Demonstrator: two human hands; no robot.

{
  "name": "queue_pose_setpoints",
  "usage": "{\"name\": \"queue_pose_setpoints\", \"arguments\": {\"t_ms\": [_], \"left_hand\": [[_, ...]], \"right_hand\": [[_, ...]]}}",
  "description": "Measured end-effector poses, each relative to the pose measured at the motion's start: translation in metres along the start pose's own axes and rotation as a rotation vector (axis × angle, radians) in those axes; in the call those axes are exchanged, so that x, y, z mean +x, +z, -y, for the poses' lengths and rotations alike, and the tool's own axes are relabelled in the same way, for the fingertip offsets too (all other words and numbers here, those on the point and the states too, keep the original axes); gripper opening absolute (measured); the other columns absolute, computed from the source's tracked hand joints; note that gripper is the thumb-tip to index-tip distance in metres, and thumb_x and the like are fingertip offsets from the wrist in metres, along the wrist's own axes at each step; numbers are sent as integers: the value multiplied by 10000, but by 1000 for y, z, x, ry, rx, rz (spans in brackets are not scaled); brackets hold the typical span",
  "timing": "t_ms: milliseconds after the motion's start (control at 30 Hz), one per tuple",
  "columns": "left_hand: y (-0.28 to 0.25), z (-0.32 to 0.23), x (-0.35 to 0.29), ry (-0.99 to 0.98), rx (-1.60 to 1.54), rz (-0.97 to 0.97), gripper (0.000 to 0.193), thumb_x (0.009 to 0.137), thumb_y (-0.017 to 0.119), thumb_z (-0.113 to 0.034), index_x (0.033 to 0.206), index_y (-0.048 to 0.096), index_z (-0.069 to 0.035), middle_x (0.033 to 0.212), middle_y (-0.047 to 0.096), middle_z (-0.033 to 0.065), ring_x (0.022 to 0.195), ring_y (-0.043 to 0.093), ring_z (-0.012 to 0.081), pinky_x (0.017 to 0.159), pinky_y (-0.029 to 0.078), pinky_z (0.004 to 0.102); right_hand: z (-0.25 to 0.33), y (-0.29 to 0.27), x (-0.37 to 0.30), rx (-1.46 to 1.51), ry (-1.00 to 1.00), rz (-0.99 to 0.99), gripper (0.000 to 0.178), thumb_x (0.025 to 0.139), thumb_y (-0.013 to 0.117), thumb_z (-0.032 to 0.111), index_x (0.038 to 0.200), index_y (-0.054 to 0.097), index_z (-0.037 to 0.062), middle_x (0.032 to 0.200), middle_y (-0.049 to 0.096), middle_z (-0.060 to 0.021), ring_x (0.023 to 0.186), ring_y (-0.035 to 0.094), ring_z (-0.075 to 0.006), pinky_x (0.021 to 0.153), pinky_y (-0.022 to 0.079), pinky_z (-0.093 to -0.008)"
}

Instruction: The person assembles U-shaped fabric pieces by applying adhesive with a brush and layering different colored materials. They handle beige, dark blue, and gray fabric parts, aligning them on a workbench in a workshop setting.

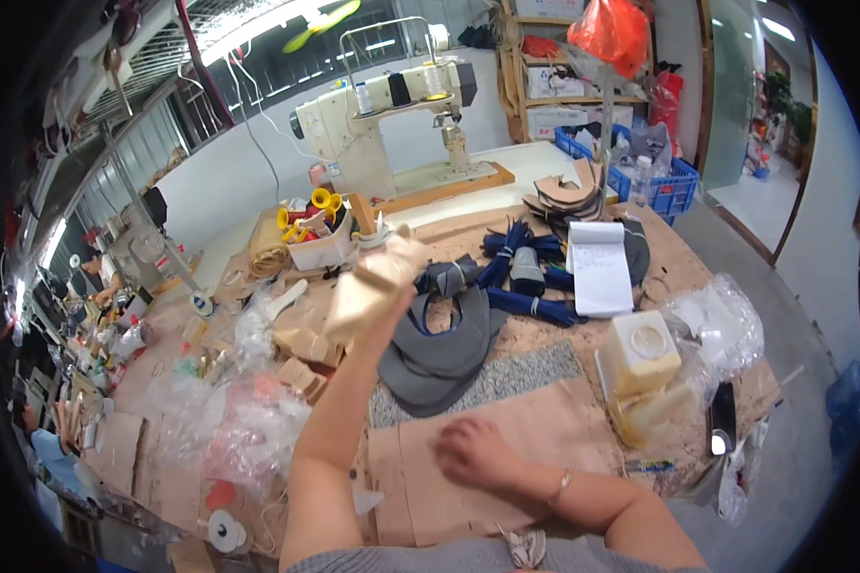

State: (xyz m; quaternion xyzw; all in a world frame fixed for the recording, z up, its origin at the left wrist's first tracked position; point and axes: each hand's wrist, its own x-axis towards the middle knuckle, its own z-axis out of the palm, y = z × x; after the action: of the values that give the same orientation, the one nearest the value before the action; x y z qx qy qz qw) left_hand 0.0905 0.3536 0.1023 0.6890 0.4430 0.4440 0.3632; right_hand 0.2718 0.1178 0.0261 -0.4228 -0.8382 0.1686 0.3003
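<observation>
My left hand (400,294) is raised over the bench and closed on a pale tan, shiny bundle (355,298). The bundle is blurred and its kind is unclear. Bent loosely, the fingers of my right hand (475,453) rest on a flat brown cardboard sheet (526,430) at the near edge, with nothing visible in them. Beyond that sheet lies a speckled grey slab (535,371). Dark grey curved fabric pieces (437,363) are stacked partly on it, just right of my left forearm.
A sewing machine (382,124) stands at the back. Tied dark blue bundles (508,244), a notepad (597,277) and a white container with a yellowish lower part (642,353) sit to the right. Clear plastic bags (234,430) lie left. A white box (320,250) holds yellow-rimmed items.
</observation>
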Motion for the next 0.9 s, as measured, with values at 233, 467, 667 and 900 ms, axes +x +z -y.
{"name": "queue_pose_setpoints", "arguments": {"t_ms": [233, 467, 667, 900], "left_hand": [[57, -29, -221, 715, 219, -185, 804, 702, 807, -206, 1359, 370, -52, 1380, 398, 179, 1279, 398, 362, 1048, 371, 424], [64, -79, -346, -232, -1075, -35, 630, 896, 568, -47, 1453, 272, -44, 1492, 337, 129, 1267, 470, 291, 1021, 415, 383], [88, -82, -362, -37, 74, 122, 594, 842, 620, -158, 1385, 408, -44, 1061, 644, 204, 972, 645, 252, 830, 494, 356], [70, -68, -367, -242, -70, 175, 513, 813, 618, -110, 1303, 500, -17, 963, 671, 199, 894, 664, 226, 794, 503, 337]], "right_hand": [[35, -27, -1, 1590, 440, -287, 551, 885, 635, 153, 1357, 378, 31, 1126, 591, -88, 938, 619, -183, 797, 528, -318], [51, -9, -56, 1617, 470, -426, 622, 829, 648, 59, 1346, 302, 58, 1146, 523, -95, 972, 595, -203, 817, 540, -355], [62, 6, -72, 1316, 482, -376, 632, 819, 685, 90, 1327, 318, 10, 1116, 532, -106, 956, 595, -188, 806, 527, -320], [54, -2, -48, 1014, 524, -484, 527, 759, 775, 200, 1160, 532, -40, 1001, 623, -107, 868, 623, -153, 751, 519, -279]]}}
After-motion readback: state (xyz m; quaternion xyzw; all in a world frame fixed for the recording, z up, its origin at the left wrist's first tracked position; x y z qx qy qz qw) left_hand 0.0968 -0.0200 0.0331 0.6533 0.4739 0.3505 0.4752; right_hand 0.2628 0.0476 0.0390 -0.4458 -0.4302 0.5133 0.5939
